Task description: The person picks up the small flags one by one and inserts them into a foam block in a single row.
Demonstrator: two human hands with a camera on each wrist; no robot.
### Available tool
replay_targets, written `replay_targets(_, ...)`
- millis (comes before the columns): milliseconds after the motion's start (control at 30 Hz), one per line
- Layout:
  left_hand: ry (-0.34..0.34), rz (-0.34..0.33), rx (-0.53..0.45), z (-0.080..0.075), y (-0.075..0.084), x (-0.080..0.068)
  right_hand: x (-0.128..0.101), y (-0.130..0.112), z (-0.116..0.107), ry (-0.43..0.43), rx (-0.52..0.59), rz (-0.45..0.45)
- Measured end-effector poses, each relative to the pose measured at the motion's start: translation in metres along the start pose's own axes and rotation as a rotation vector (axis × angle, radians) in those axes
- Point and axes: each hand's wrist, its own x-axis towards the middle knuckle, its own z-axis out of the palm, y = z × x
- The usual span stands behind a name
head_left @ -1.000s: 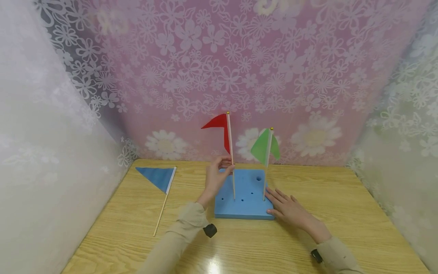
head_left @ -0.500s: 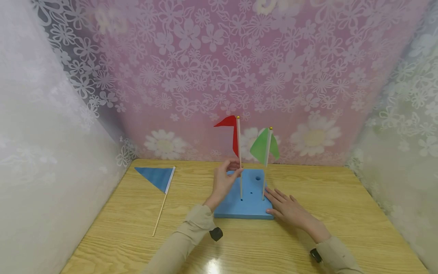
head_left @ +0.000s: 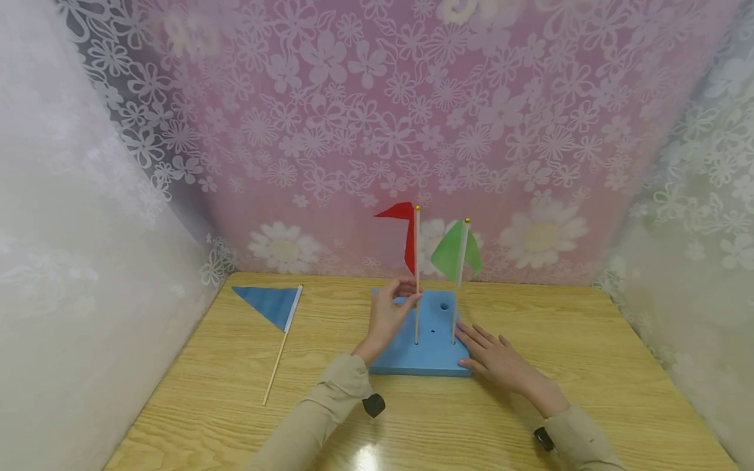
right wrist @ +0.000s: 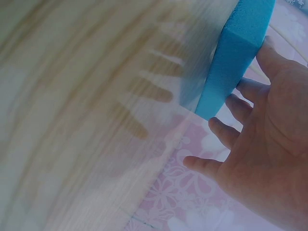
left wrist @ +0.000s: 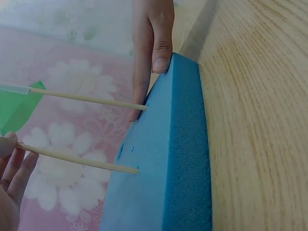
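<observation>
My left hand (head_left: 389,317) pinches the stick of a small red flag (head_left: 410,235) between thumb and fingers, partway down. The stick's lower end meets a small hole in a blue foam block (head_left: 406,363), as the left wrist view also shows. To its right a green flag (head_left: 450,252) stands upright in the block, its stick (left wrist: 91,99) set near the right edge. My right hand (head_left: 501,363) lies with fingers extended against the block's right side, thumb at the front corner. In the right wrist view the fingers (right wrist: 224,132) are spread beside the blue foam.
A blue pennant flag (head_left: 273,306) on a stick lies on the wooden table (head_left: 194,399) to the left. A larger hole (head_left: 444,306) and a small hole (head_left: 432,331) show in the block. Flower-patterned cloth (head_left: 377,131) hangs behind the table.
My left hand has carried the red flag rightward and slightly lower, its stick tip moving from left of a front hole to that hole. My right hand and the green flag stay put.
</observation>
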Motion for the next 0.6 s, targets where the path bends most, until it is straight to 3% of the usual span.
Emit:
replay_targets(133,-0.013,-0.002,-0.002,-0.002,0.014,-0.007,0.001,0.000,0.000,-0.001,-0.006,0.000)
replay_targets(433,-0.032,-0.028,-0.003,-0.006,0.027,-0.018,0.000,0.001,0.003,0.046,0.001,-0.036)
replay_targets(600,-0.056,-0.028,0.018,-0.004,0.001,-0.017,0.001,-0.002,0.000,0.025,-0.015,-0.007)
